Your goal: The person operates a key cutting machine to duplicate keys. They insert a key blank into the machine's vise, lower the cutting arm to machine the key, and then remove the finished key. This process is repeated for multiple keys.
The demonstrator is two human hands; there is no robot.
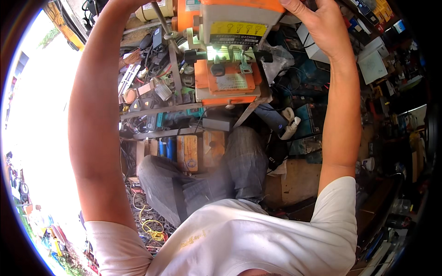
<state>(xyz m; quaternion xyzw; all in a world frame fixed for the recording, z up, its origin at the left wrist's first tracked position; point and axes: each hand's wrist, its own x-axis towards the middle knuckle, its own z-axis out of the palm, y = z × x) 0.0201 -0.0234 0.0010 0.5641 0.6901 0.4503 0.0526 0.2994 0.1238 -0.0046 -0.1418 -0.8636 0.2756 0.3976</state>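
your left hand point(130, 2) is mostly cut off by the upper edge, close to the upper end of a slanting metal lever point(161, 18), and whether its fingers are closed around anything you cannot tell from here. your right hand point(324, 27) is at the upper right corner of the orange and grey machine point(244, 14), its thumb stretched toward the orange top and set apart from the other fingers; their tips run out of view, so it cannot be told whether they grip. the machine stands in front of you, above your knees, with a yellow label point(237, 29) across its grey face. under that label, in bright greenish light, a dark-headed key point(218, 70) sits on the left and a silver key point(246, 68) on the right, both at the clamps, their heads hanging toward you over the orange base point(225, 85). a crumpled clear bag point(278, 62) lies just right of the machine, and a teal power tool point(178, 117) lies lower left, near the metal frame bars point(161, 111)
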